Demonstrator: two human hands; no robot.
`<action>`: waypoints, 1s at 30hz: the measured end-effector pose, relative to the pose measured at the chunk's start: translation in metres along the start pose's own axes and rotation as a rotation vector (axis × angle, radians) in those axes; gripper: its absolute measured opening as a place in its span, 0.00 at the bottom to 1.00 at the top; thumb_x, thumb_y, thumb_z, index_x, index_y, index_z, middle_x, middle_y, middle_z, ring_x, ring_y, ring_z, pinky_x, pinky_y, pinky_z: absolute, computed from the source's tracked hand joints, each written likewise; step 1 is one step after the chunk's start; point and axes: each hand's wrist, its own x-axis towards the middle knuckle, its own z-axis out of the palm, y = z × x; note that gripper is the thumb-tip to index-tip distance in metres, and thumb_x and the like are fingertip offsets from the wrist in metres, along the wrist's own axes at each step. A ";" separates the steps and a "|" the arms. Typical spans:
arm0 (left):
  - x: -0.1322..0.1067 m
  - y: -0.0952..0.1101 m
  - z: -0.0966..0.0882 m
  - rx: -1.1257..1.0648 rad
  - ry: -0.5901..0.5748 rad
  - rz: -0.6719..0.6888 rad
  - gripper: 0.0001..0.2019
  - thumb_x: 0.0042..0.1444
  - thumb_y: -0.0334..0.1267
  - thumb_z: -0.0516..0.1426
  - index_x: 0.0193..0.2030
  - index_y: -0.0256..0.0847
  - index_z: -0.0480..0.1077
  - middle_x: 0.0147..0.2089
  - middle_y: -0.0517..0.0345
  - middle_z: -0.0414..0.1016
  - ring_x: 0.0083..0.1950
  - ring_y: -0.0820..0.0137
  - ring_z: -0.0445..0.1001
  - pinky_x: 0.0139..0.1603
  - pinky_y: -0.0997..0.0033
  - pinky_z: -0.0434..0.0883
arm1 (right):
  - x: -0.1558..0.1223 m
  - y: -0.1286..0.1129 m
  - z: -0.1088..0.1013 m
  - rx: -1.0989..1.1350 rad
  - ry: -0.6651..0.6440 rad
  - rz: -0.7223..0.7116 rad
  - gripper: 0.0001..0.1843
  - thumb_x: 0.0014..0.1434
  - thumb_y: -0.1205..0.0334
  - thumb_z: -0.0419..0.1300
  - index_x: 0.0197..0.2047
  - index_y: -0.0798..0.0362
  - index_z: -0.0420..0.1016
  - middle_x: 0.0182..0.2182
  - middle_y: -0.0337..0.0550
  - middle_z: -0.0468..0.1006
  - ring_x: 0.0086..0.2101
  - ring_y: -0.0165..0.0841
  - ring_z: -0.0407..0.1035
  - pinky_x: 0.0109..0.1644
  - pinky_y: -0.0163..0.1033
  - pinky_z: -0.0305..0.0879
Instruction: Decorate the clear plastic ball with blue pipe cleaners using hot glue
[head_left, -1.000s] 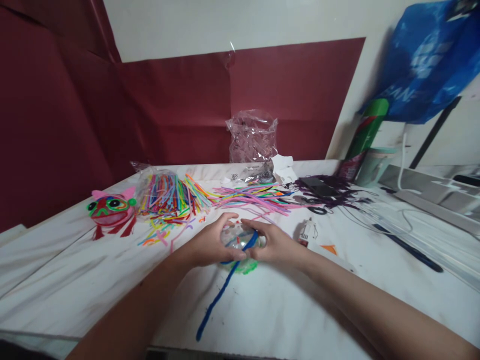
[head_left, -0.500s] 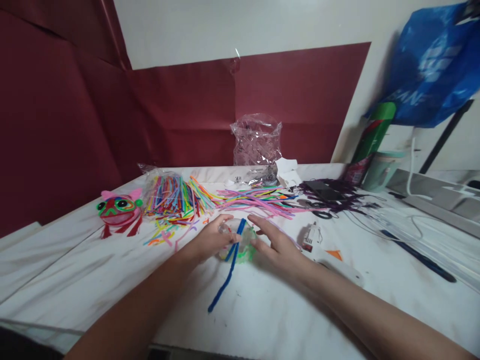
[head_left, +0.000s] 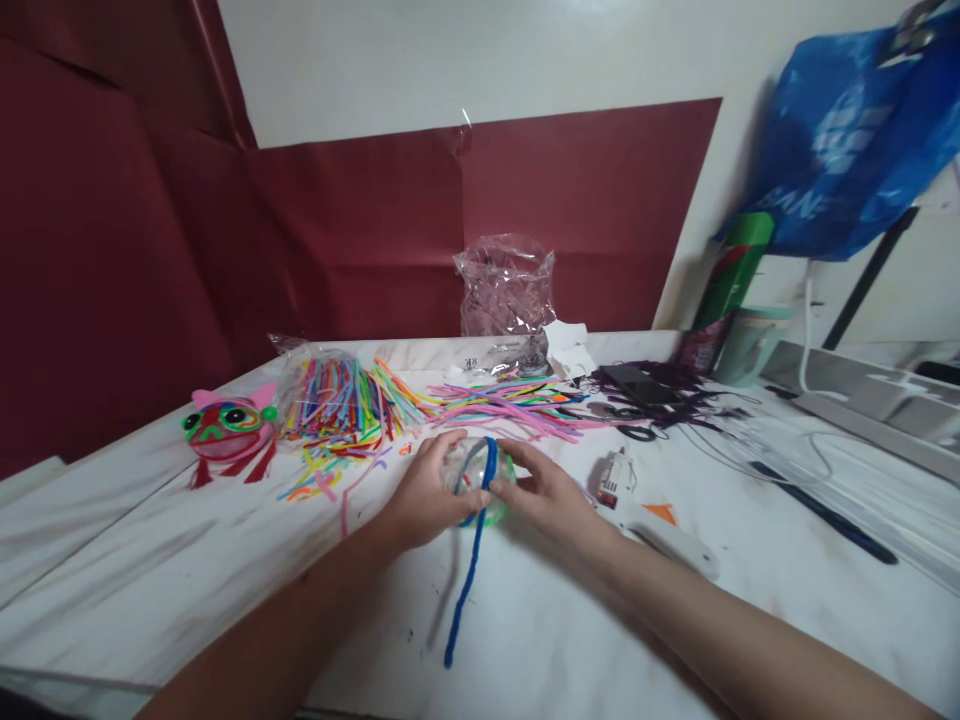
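Observation:
A clear, rounded plastic piece (head_left: 454, 464) with a green edge sits between my hands, low over the table. Round it runs a blue pipe cleaner (head_left: 466, 590), its long free end hanging down toward me. My left hand (head_left: 429, 492) is closed on the left side of the plastic, with the thumb across its front. On the other side, my right hand (head_left: 551, 490) pinches the pipe cleaner against the plastic, thumb in front. The fingers behind the plastic are partly hidden.
A pink and red craft figure (head_left: 230, 432) stands at left, near bundled pipe cleaners (head_left: 330, 395). Loose pipe cleaners (head_left: 510, 405) lie behind my hands. To the right are a glue gun (head_left: 679, 545), a small white device (head_left: 616, 478), scissors (head_left: 636, 432), a phone (head_left: 640, 385) and a cup (head_left: 754, 345).
My right fingers have closed in on the plastic, and the thumb now presses the blue pipe cleaner. The pipe cleaner's strands have come together, and its free end has swung right and hangs straighter.

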 end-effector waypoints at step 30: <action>-0.003 0.002 -0.010 0.100 -0.180 0.010 0.37 0.36 0.39 0.65 0.56 0.42 0.58 0.55 0.49 0.66 0.56 0.55 0.65 0.56 0.58 0.63 | 0.002 0.004 0.004 0.233 0.030 0.044 0.17 0.46 0.52 0.65 0.36 0.50 0.66 0.35 0.40 0.70 0.40 0.36 0.66 0.44 0.41 0.62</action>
